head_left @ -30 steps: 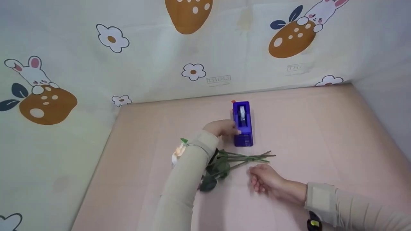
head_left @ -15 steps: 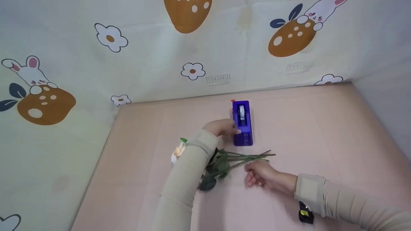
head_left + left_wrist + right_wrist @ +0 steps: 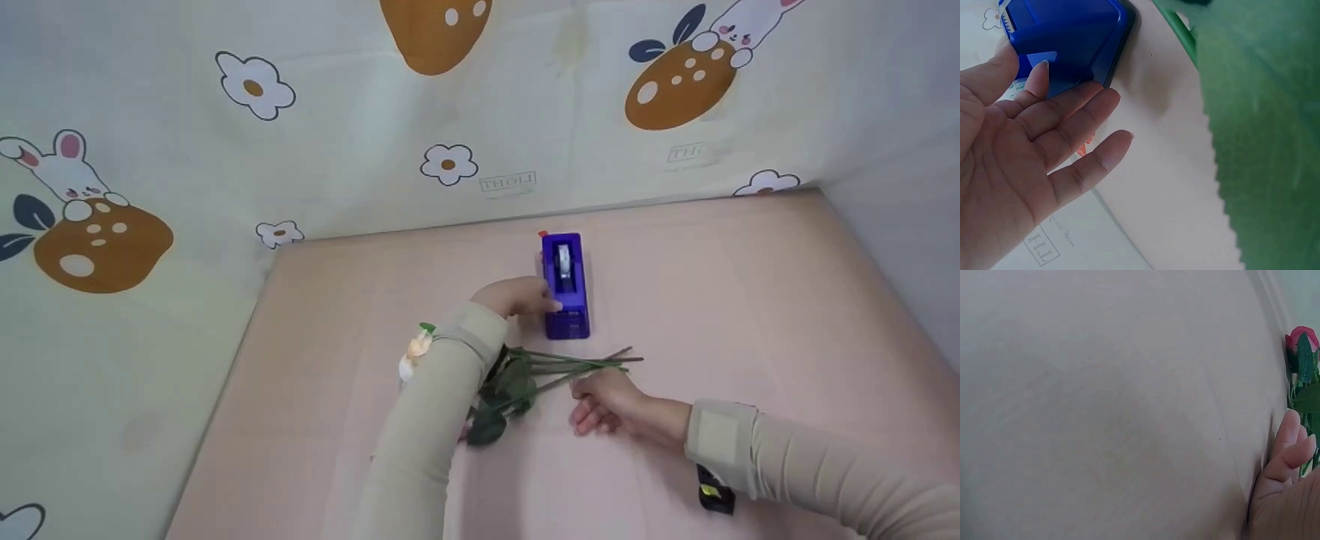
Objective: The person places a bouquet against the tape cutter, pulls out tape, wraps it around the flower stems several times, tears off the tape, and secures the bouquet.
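Observation:
A blue tape dispenser (image 3: 571, 298) stands on the pink tabletop with a roll of tape in it. My left hand (image 3: 517, 296) holds its near-left side, thumb on top by the cutter; in the left wrist view, the outer fingers (image 3: 1081, 177) are spread. Below lies a bunch of artificial roses, green stems (image 3: 577, 366) pointing right. My left sleeve covers most of the blooms; one peach bloom (image 3: 416, 351) shows beside it. My right hand (image 3: 611, 401) lies just below the stems, fingers loosely curled, with nothing visible in it; whether it touches a stem is unclear.
A patterned cloth wall (image 3: 360, 150) rises behind the pink tabletop (image 3: 712, 300). A large leaf (image 3: 1269, 140) fills the right of the left wrist view. One pink rose (image 3: 1303, 338) shows at the right wrist view's edge.
My right hand has shifted a little left and up, closer to the stems. My left hand stays on the tape dispenser, and the roses lie as before.

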Demonstrator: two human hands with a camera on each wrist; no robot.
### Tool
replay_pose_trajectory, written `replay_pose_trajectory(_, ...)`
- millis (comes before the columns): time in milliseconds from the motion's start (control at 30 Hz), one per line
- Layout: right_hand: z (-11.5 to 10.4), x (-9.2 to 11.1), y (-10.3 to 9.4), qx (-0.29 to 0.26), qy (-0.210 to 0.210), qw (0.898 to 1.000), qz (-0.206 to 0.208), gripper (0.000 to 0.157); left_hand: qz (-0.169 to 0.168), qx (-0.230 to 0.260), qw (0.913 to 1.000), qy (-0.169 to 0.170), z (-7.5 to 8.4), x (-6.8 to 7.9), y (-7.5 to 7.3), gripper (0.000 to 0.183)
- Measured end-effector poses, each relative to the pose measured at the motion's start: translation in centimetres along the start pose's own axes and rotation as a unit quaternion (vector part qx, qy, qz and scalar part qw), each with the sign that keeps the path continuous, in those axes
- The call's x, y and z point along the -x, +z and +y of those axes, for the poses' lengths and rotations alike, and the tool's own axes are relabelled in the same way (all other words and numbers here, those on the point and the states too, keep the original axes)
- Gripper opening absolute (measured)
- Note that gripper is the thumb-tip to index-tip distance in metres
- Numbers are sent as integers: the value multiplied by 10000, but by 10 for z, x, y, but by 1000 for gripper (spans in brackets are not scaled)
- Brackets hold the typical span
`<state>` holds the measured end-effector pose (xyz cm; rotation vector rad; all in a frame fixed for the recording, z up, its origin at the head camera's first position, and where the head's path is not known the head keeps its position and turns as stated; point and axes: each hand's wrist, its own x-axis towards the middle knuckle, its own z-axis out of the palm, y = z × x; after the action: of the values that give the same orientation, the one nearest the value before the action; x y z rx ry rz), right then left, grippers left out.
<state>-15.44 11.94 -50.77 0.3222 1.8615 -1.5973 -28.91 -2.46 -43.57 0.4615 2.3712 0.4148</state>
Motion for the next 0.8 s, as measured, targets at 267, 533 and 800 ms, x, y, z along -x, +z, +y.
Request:
replay_pose_trajectory(267,0,2,-3,228,-78,9991,-342,23,-16,-15,10000,-78,0,0,-1,33)
replay_pose_trajectory(533,-2,5,-4,340,-61,9985,-422,24,-6,-62,10000,-32,1,3,-2,34)
replay_pose_trajectory(800,2,4,-5,399,-104,9979,-496,23,6,-268,9996,-5,0,3,-2,34)
